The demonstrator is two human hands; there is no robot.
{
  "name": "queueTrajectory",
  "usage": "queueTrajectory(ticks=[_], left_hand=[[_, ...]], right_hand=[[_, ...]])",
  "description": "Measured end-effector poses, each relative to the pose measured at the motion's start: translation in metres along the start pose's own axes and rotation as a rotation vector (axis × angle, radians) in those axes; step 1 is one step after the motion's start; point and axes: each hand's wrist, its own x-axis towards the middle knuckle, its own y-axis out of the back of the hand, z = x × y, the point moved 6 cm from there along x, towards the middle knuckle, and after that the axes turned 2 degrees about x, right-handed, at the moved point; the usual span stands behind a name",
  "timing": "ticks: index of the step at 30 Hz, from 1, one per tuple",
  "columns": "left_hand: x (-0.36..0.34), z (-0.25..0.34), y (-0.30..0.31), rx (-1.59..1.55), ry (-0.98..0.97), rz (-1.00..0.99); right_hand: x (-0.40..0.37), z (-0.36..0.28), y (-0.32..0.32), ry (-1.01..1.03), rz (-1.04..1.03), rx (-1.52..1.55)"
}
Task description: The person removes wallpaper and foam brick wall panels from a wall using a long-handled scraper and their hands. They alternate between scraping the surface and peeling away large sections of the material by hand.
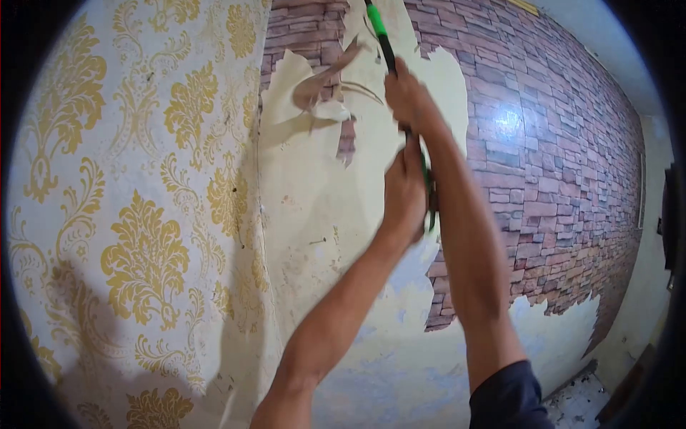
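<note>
Both arms reach up toward the wall, gripping one long black and green pole point(376, 21). My left hand point(406, 187) is wrapped round its lower part, and my right hand point(409, 96) holds it higher up. The pole's upper end runs out of the top of the view. Left of the hands, a torn strip of brick-pattern wallpaper point(314, 91) curls away from the bare cream wall point(314, 186). Just below that strip, a small brick-pattern scrap point(346, 143) remains on the wall.
Brick-pattern wallpaper point(543, 164) with ragged edges covers the right wall. White wallpaper with gold ornaments point(146, 257) covers the left. A nail point(317, 241) sticks out of the bare wall. Dark objects point(670, 222) stand at the far right, above a littered floor point(577, 400).
</note>
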Motion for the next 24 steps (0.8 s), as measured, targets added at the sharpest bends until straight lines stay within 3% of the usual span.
queueTrajectory(ticks=[1,2,5,8,12,13,15,16,17,20,22,24], left_hand=[[0.021,0.008,-0.008,-0.015,-0.037,-0.029],[0.036,0.01,-0.015,0.041,-0.037,0.017],[0.02,0.01,-0.034,-0.031,0.033,-0.019],[-0.001,0.005,-0.033,-0.047,-0.035,-0.043],[-0.007,-0.015,-0.018,-0.052,0.006,-0.101],[0.009,-0.007,-0.014,0.029,-0.043,-0.033],[0.049,0.019,-0.01,0.052,-0.064,0.016],[0.061,0.035,-0.012,0.077,-0.059,-0.021],[0.053,0.043,-0.015,0.051,-0.031,-0.006],[0.033,0.037,-0.012,0.017,-0.031,-0.006],[0.012,0.016,-0.004,0.02,-0.043,-0.044],[0.011,-0.001,0.004,0.037,0.039,-0.072]], right_hand=[[0.013,-0.016,0.01,-0.032,-0.102,0.023],[0.012,-0.022,0.022,-0.228,-0.156,0.149],[0.001,-0.006,0.031,-0.179,-0.157,0.248],[0.002,-0.008,0.033,0.09,-0.098,0.042],[0.005,0.025,0.0,0.093,0.015,-0.089],[0.049,0.044,-0.02,0.247,0.118,-0.257],[0.075,0.016,-0.018,0.141,0.009,-0.249],[0.074,-0.017,-0.004,-0.116,-0.199,-0.085],[0.091,-0.01,-0.01,-0.083,-0.167,-0.09],[0.04,-0.034,0.013,-0.067,-0.064,-0.006],[0.028,-0.03,0.002,0.271,0.011,-0.196],[0.018,-0.014,-0.001,0.111,0.013,-0.203]])
